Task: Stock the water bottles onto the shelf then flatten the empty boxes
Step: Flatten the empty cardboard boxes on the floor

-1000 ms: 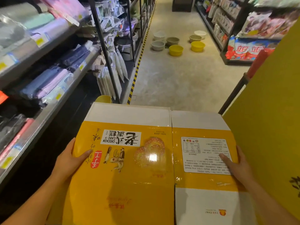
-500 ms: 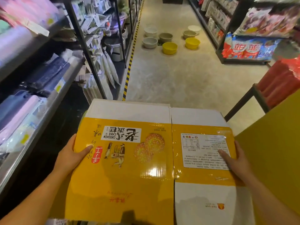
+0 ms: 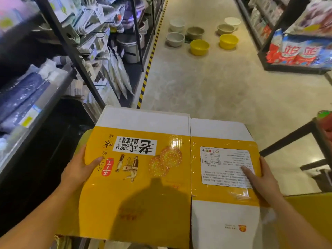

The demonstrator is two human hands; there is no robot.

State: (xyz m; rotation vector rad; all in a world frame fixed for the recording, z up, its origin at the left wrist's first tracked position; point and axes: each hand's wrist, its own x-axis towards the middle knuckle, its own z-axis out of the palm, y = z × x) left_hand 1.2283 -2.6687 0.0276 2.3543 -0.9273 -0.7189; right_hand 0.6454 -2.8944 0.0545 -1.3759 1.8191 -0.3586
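The yellow box point(image 3: 143, 186) lies flat and has stayed in the same grip this last second, held out over the aisle floor point(image 3: 206, 90). The other yellow card point(image 3: 309, 212) on the right has sunk low in the view. So this box looks done and ready to put down. The left hand point(image 3: 77, 169) and right hand point(image 3: 260, 178) pinch its side edges, thumbs on top, fingers hidden underneath. It is smooth, shiny card with white flaps point(image 3: 143, 119) and a straight crease point(image 3: 190, 168). No water bottles show.
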